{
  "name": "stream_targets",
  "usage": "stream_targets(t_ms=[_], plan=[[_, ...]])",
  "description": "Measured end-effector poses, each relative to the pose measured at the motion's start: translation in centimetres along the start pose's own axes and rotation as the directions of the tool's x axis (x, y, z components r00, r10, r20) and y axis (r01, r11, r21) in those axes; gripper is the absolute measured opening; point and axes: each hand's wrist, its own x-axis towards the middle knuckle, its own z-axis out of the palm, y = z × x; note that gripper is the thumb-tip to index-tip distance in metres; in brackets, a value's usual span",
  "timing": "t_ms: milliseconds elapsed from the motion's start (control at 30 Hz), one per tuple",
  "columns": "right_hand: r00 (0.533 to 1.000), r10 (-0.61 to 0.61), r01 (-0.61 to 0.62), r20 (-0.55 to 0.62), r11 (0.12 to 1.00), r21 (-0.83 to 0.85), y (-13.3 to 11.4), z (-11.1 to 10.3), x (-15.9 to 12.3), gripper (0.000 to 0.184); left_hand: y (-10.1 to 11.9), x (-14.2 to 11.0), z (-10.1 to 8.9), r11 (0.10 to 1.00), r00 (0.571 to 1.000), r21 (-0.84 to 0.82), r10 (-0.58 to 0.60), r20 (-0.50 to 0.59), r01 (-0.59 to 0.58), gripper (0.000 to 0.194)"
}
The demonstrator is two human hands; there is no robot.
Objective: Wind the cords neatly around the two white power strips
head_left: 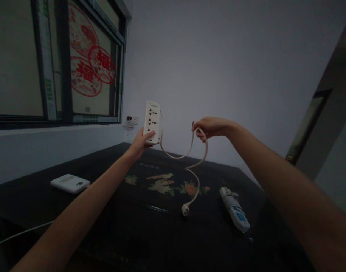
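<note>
My left hand (139, 142) grips the lower end of a white power strip (152, 121), holding it upright above the table with its sockets facing me. The thumb lies across the front. From the strip's top right side a white cord (173, 156) droops in a loop to my right hand (209, 126), whose fingers are pinched on it in the air. Past that hand the cord bends down toward the table, and its plug (185, 209) hangs or rests at the end; I cannot tell which.
The dark table (161, 241) has a painted bird-and-flower pattern. A second power strip (235, 211), wrapped in its grey cord, lies at the right. A white flat box (70, 183) lies at the left. Behind are a wall socket (131, 121) and a window (87, 64).
</note>
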Motion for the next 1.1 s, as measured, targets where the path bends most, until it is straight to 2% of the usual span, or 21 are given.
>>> stream_targets(t_ms=[100, 200, 267, 367, 433, 567, 667, 767, 833, 933, 967, 1000, 1033, 1100], plan=[[0.988, -0.131, 0.097, -0.08, 0.939, -0.329, 1.2, 0.7, -0.7, 0.019, -0.6, -1.0, 0.4, 1.0, 0.999, -0.002, -0.02, 0.034, 0.02, 0.046], [0.93, -0.365, 0.279, -0.035, 0.767, -0.577, 1.5, 1.0, -2.0, 0.021, -1.5, -1.9, 0.6, 0.998, 0.998, 0.028, -0.053, 0.042, 0.052, 0.045], [0.87, -0.493, 0.36, -0.036, 0.683, -0.636, 1.3, 0.9, -3.3, 0.023, -2.3, -2.5, 0.5, 0.994, 0.993, 0.066, -0.095, 0.07, 0.09, 0.044], [0.808, -0.585, 0.427, -0.061, 0.654, -0.625, 1.2, 0.6, -5.2, 0.028, -3.7, -3.8, 0.1, 0.975, 0.963, 0.129, -0.201, 0.18, 0.179, 0.044], [0.788, -0.613, 0.467, -0.055, 0.654, -0.595, 1.7, 0.5, -6.1, 0.03, -4.3, -5.0, 0.0, 0.957, 0.912, 0.168, -0.28, 0.301, 0.238, 0.043], [0.799, -0.599, 0.481, -0.051, 0.687, -0.544, 3.5, 0.6, -6.7, 0.032, -4.3, -8.1, 0.4, 0.923, 0.747, 0.231, -0.385, 0.542, 0.308, 0.045], [0.803, -0.592, 0.49, -0.068, 0.721, -0.49, 4.8, 0.7, -6.7, 0.033, -3.5, -10.1, 1.0, 0.902, 0.651, 0.307, -0.432, 0.624, 0.304, 0.048], [0.793, -0.595, 0.488, -0.13, 0.748, -0.45, 5.6, 0.6, -6.5, 0.035, -3.0, -11.4, 1.6, 0.895, 0.577, 0.356, -0.445, 0.684, 0.269, 0.047], [0.792, -0.585, 0.466, -0.176, 0.765, -0.445, 6.2, 0.6, -6.2, 0.036, -2.7, -12.2, 1.8, 0.896, 0.512, 0.374, -0.443, 0.735, 0.239, 0.044], [0.816, -0.538, 0.411, -0.212, 0.798, -0.441, 7.9, 0.9, -5.5, 0.038, -1.7, -13.5, 1.9, 0.898, 0.416, 0.409, -0.437, 0.797, 0.162, 0.049], [0.827, -0.52, 0.396, -0.216, 0.81, -0.432, 8.7, 1.1, -5.2, 0.038, -1.2, -14.0, 1.8, 0.9, 0.403, 0.416, -0.431, 0.808, 0.129, 0.051], [0.836, -0.503, 0.384, -0.219, 0.822, -0.421, 9.7, 1.3, -5.0, 0.039, -0.6, -14.4, 1.7, 0.903, 0.407, 0.418, -0.419, 0.812, 0.095, 0.054], [0.845, -0.486, 0.372, -0.223, 0.834, -0.407, 10.7, 1.4, -4.9, 0.04, -0.1, -14.8, 1.6, 0.906, 0.429, 0.419, -0.402, 0.809, 0.059, 0.055], [0.854, -0.453, 0.346, -0.256, 0.861, -0.372, 12.8, 1.6, -5.0, 0.04, 0.5, -15.1, 1.1, 0.906, 0.521, 0.421, -0.343, 0.781, -0.034, 0.057]])
